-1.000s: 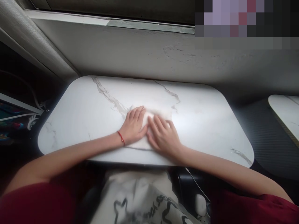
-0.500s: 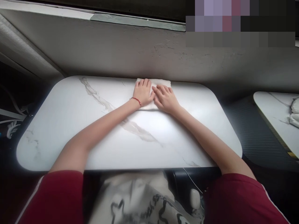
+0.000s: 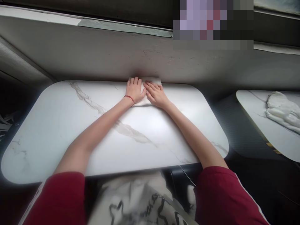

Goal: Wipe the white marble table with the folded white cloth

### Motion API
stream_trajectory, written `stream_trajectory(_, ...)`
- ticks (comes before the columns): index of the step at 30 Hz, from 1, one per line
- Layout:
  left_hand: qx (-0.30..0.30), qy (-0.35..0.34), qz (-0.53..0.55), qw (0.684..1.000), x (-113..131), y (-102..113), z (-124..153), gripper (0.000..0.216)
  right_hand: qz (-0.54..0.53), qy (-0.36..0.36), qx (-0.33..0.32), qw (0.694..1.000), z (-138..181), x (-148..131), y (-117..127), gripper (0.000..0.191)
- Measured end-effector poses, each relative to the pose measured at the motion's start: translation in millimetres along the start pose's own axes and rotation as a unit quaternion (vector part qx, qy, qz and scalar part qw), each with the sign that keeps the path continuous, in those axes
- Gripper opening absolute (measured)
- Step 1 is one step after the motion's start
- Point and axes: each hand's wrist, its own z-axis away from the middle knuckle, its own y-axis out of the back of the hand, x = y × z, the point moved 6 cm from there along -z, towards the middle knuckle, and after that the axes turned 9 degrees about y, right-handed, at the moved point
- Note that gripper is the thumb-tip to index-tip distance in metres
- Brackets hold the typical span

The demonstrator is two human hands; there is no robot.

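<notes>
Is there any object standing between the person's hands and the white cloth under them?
Nothing visible stands between: the left hand and right hand both lie directly on the white cloth, at the far edge of the table, beside the wall.

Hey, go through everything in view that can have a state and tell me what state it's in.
White cloth: mostly flat, partly hidden, at the far edge of the near table
Left hand: palm down on it, fingers extended
Right hand: likewise
Red bracelet: worn, left wrist
Second cloth: crumpled, on the neighbouring table
</notes>
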Motion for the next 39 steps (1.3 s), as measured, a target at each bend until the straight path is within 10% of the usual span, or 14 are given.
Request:
stream_trajectory(9, -0.013, -0.086, -0.025, 0.996, 22, 11, 28, 0.056, 0.050, -0.026, -0.016, 0.998, 40, -28, 9, 0.060)
stream_trajectory(19, -0.090, -0.249, -0.060, 0.963, 120, 27, 142, 0.039, 0.058, -0.049, 0.022, 0.997, 188, -92, 61, 0.057)
stream_trajectory(26, -0.086, -0.302, -0.119, 0.942, 148, 25, 206, 0.073, 0.020, -0.086, 0.030, 0.996, 248, -122, 85, 0.065)
stream_trajectory(39, -0.081, -0.183, 0.006, 0.980, 123, -17, 81, 0.074, -0.014, -0.059, -0.023, 0.998, 160, -7, 51, 0.057)
